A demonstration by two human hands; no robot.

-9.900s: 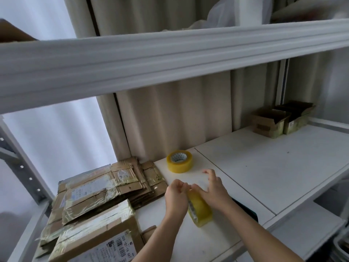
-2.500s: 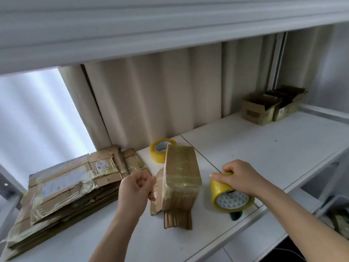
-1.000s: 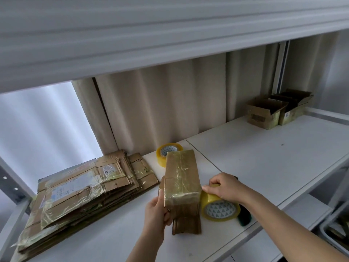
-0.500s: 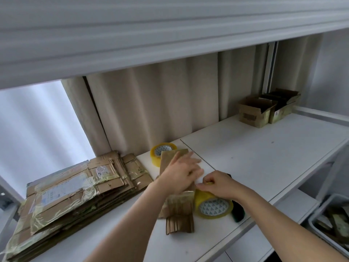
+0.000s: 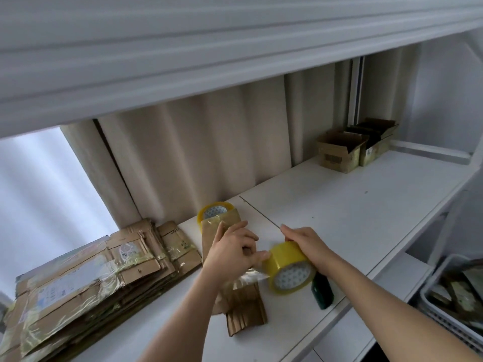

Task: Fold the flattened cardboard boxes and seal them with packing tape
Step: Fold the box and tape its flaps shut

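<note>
My left hand (image 5: 233,253) lies on the tape-wrapped brown cardboard box (image 5: 230,259), fingers curled, thumb and forefinger pinching the loose end of the clear tape strip (image 5: 252,275) against its upper face. My right hand (image 5: 305,244) grasps the yellow roll of packing tape (image 5: 288,269) from above, fingers wrapped over its rim. I judge that I am laying a strip to seal this box.

What the next pull turns on: the box sits directly under my left fingers, its long axis running away from me toward the beige curtain, its ragged open flaps (image 5: 245,312) nearest my body. The roll is just right of my left fingertips, almost touching them, so the strip between the hands is very short. My right hand is nearer the roll and my left nearer the box, so I expect the right to draw tape while the left pins the end.

Counted: 2 yellow rolls, 1 in my grasp and a second roll (image 5: 214,212) lying flat beyond my left fingers, touching the box's far end. 1 box is under my hands. 1 pile of flattened cardboard boxes (image 5: 86,278) is well left of my left hand; I cannot count its layers. 2 open cardboard boxes (image 5: 355,147) stand far beyond my right fingers. 1 dark green object (image 5: 322,292) rests just behind the roll.
</note>
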